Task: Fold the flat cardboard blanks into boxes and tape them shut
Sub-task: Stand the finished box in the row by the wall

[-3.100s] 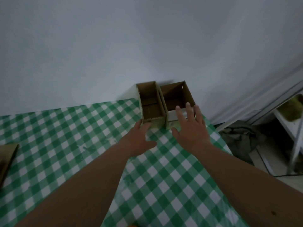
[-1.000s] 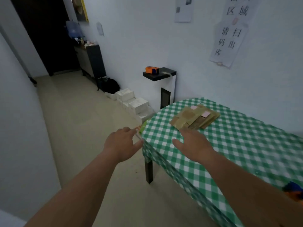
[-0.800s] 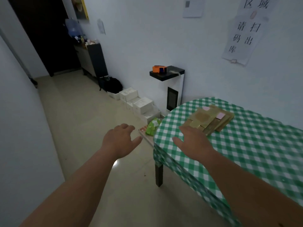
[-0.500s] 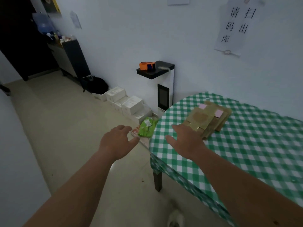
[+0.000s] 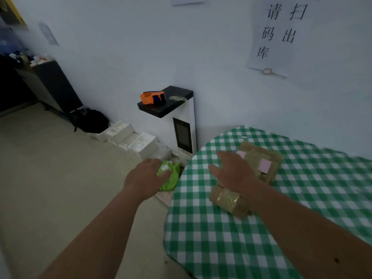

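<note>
A stack of flat cardboard blanks [image 5: 261, 164] with pink labels and old tape lies near the left end of the green checked table [image 5: 302, 198]. My right hand [image 5: 231, 172] hovers over the stack's near part with fingers spread, holding nothing. The forearm hides the middle of the stack. My left hand [image 5: 147, 176] is out past the table's left edge, over the floor, fingers loosely spread and empty. An orange tape dispenser [image 5: 153, 97] sits on a black-topped white unit [image 5: 179, 121] by the wall.
A green bag [image 5: 170, 176] lies on the floor just left of the table. White foam boxes [image 5: 132, 139] line the wall's foot, with a black bag [image 5: 90, 119] and a dark cabinet [image 5: 48, 83] farther left. A paper notice [image 5: 275, 35] hangs on the wall.
The view swung from the folded boxes at the table's right end to its left end. My right hand came forward over the flat blanks; my left hand stays beside the table.
</note>
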